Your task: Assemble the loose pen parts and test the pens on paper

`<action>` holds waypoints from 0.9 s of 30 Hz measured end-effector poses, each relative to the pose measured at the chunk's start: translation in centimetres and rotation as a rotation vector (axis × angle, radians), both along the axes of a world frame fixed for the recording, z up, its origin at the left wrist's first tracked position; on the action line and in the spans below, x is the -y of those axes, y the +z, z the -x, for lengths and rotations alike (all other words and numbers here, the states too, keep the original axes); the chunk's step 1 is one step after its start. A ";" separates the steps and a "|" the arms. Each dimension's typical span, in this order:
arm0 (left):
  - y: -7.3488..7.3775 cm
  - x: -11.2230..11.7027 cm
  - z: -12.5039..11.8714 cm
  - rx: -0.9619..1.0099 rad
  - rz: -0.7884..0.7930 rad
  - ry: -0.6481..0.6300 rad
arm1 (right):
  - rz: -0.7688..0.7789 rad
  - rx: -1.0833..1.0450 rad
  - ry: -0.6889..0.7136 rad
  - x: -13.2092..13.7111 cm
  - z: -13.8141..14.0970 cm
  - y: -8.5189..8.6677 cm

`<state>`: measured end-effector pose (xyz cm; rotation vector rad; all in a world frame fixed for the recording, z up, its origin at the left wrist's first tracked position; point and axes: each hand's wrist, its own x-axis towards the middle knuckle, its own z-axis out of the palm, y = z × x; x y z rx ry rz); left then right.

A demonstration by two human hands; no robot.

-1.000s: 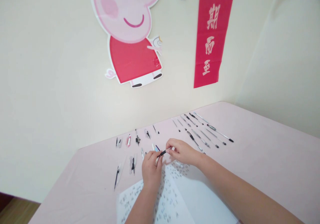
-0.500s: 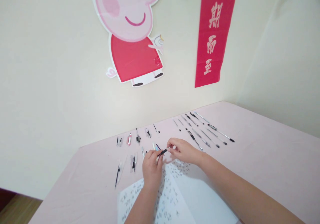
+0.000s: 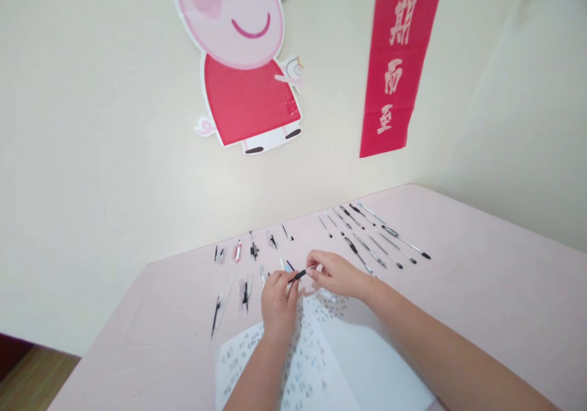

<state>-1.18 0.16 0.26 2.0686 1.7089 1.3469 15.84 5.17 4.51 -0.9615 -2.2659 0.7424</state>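
A slim pen with a black grip section is pinched between both my hands above the table. My left hand closes round its lower left end. The fingertips of my right hand grip the other end, where a thin pale part shows. Whether the pen is whole or in parts, I cannot tell. Just behind the hands lie several pen pieces, partly covered by my fingers. Under my forearms rest sheets of paper with handwritten characters, the right side mostly blank.
To the right lie several slim pens and refills in slanted rows. Pen parts, caps and clear barrels are set out in small groups on the left. The pink tablecloth meets the wall, which bears a pig cutout and a red banner.
The camera view has tilted down slightly, so the wall pictures sit a little higher. Both hands keep hold of the pen in nearly the same pose.
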 end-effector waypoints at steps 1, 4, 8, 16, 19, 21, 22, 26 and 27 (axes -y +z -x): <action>0.0 0.0 0.0 -0.001 0.000 -0.001 | -0.008 0.006 0.003 0.0 0.0 0.0; 0.0 0.0 0.0 -0.009 0.005 -0.006 | -0.025 0.016 0.005 -0.1 0.1 0.0; 0.0 0.1 0.0 -0.011 -0.002 -0.004 | -0.021 0.033 0.003 -0.3 0.2 0.0; 0.2 0.1 0.0 -0.018 -0.037 0.003 | 0.092 -0.058 0.032 -0.5 0.3 -0.7; 0.3 0.1 -0.1 -0.010 -0.039 0.007 | 0.140 -0.094 0.041 -0.5 0.3 -0.9; 0.3 0.1 -0.1 0.009 -0.030 0.002 | 0.172 -0.148 0.047 -0.5 0.3 -1.0; 0.3 0.2 -0.2 0.026 -0.023 -0.002 | 0.200 -0.193 0.054 -0.5 0.3 -1.0; 0.3 0.2 -0.2 0.101 0.010 -0.035 | 0.469 -0.428 0.133 -0.4 0.6 -1.1; 0.3 0.2 -0.3 0.111 0.023 -0.051 | 0.546 -0.473 0.150 -0.4 0.7 -1.1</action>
